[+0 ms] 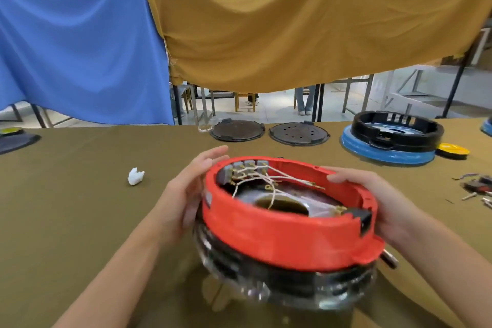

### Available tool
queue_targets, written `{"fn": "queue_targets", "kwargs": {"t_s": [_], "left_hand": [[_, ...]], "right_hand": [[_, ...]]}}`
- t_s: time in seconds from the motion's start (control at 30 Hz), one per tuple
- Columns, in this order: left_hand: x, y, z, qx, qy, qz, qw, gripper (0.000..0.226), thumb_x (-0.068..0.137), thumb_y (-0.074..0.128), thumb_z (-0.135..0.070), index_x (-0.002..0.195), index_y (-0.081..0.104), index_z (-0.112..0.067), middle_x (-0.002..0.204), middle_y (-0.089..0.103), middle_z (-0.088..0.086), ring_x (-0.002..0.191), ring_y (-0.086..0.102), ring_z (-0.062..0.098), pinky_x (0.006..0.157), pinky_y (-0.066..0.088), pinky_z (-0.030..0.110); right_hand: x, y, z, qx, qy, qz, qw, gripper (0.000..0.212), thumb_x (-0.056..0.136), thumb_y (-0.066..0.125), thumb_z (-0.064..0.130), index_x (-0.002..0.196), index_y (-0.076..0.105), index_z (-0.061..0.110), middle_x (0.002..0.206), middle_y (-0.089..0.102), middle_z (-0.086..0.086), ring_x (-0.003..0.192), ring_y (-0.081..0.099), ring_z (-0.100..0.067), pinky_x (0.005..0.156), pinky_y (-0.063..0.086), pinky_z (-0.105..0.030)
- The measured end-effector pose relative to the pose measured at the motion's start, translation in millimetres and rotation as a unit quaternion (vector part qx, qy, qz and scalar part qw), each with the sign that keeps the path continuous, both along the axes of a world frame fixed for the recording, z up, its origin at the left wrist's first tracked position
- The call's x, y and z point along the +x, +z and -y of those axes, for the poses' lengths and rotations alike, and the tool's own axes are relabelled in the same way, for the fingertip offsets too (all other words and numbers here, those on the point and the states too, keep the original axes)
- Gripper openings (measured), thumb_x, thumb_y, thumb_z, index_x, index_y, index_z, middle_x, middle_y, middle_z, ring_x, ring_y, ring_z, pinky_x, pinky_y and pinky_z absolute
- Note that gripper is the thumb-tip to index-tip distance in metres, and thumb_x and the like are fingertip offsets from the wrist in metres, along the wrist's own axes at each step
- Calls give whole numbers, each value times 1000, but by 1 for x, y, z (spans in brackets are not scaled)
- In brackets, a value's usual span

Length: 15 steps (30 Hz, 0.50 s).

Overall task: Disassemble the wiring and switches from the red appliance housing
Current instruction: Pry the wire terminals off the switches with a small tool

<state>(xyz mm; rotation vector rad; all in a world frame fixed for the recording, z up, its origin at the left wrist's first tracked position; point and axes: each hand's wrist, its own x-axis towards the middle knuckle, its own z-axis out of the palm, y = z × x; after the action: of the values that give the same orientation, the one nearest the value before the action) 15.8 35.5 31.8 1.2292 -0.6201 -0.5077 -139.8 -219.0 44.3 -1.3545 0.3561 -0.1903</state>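
Note:
A round red appliance housing [287,234] sits upside down on a black and clear base in front of me, on the olive table [80,194]. Inside its far left rim stands a row of grey switches [243,168], and pale wires [269,181] run from them toward the middle. My left hand [186,194] lies along the housing's left side with fingers straight, touching the rim. On the right side, my right hand [372,200] grips the rim, thumb over the top edge.
A crumpled white scrap [135,176] lies to the left. Two dark round plates [237,130] [298,133] lie at the far edge. A blue and black housing [391,138], a yellow disc [452,150] and loose small parts [476,186] are at the right.

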Motion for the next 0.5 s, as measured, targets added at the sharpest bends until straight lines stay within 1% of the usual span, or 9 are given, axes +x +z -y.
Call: {"fn": "queue_targets", "kwargs": {"t_s": [0.07,0.13,0.17,0.23,0.3,0.37,0.4,0.47,0.5], "left_hand": [[-3,4,-2,13,-18,5,1000,51,87,53,-49,133,61,-29,133,65,5,119,64,24,92,52,40],[-6,6,-1,42,-38,-18,998,57,84,56,-59,133,62,-31,132,66,3,119,65,23,86,55,40],[-7,5,0,56,-43,-33,997,59,84,57,-61,134,61,-30,131,67,3,118,66,24,83,58,39],[-8,4,3,77,-23,-64,995,55,90,54,-58,133,61,-24,124,71,5,112,69,24,79,59,38],[-5,3,2,90,10,-101,991,52,93,51,-52,128,63,-16,110,75,9,97,74,24,75,57,37],[-4,3,0,92,11,-143,985,54,90,53,-56,120,63,-11,93,74,11,78,73,24,64,58,36],[-5,3,0,99,6,-154,983,58,87,54,-61,118,63,-13,88,72,11,75,72,24,64,58,36],[-7,-2,3,135,-1,-126,983,60,80,58,-69,116,69,-23,91,74,8,87,71,23,81,58,43],[-10,-6,6,149,0,-96,984,54,80,61,-67,118,69,-30,100,75,9,97,70,22,93,55,48]], "right_hand": [[-2,0,5,28,-23,-26,999,21,82,61,20,82,82,17,89,76,-12,66,71,-25,61,59,-34],[-4,-2,6,50,-68,-43,996,27,81,65,23,58,77,16,70,71,-7,52,66,-21,55,54,-31],[-4,-4,4,63,-88,-45,993,25,81,66,24,60,75,14,69,70,-7,51,65,-21,56,52,-32],[-2,-7,-2,74,-132,-46,987,15,77,69,25,85,74,13,83,70,-8,66,66,-26,65,52,-34],[1,-12,-8,60,-179,-21,982,30,76,71,26,103,72,13,91,71,-6,82,65,-25,70,50,-37],[6,-15,-15,17,-234,52,971,24,81,72,19,104,75,14,82,74,0,74,68,-16,62,51,-31],[6,-15,-19,-14,-256,94,962,20,84,71,16,104,75,17,83,76,0,71,70,-13,61,53,-29],[4,-16,-29,-106,-281,165,939,22,86,70,23,107,74,27,97,77,0,83,74,-13,71,57,-34],[2,-16,-33,-164,-282,191,926,26,86,68,31,112,71,33,105,75,2,94,72,-17,80,57,-41]]}}
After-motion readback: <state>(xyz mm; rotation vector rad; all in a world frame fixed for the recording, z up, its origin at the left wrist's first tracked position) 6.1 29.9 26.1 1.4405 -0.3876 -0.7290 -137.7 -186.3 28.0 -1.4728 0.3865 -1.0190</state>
